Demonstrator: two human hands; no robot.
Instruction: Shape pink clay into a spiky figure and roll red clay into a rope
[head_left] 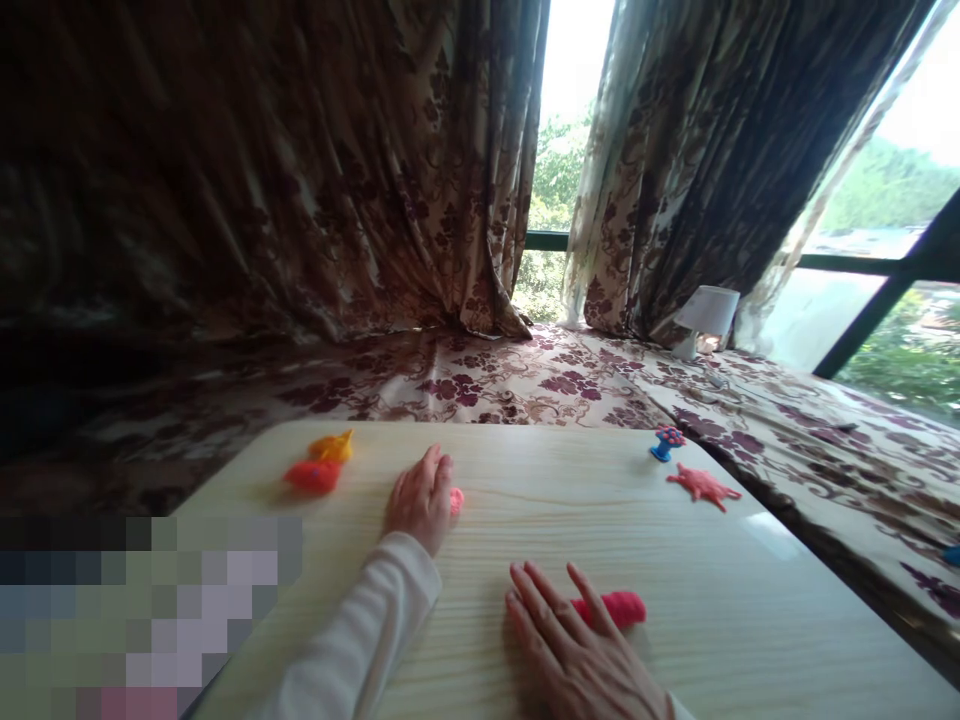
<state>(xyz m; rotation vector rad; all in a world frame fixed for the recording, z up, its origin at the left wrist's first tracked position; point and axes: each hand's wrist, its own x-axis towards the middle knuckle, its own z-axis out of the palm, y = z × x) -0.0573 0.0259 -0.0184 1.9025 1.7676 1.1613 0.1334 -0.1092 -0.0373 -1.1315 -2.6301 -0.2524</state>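
My right hand [568, 640] lies flat with fingers spread over a bright pink roll of modelling clay [626, 608]; the roll's right end shows past my fingers, and the rest is covered. Farther up the table, my left hand [420, 497] rests with its fingers stretched out, close against a small light-pink clay piece [457, 501]. My left hand partly hides that piece, so I cannot tell whether it touches it.
At the wooden table's [480, 460] left are a red-orange clay lump [313, 478] and a yellow one [333, 445]. To the right stand a blue clay figure with a dotted top [665, 443] and a flat pink clay shape [703, 485]. A white lamp [707, 310] sits beyond.
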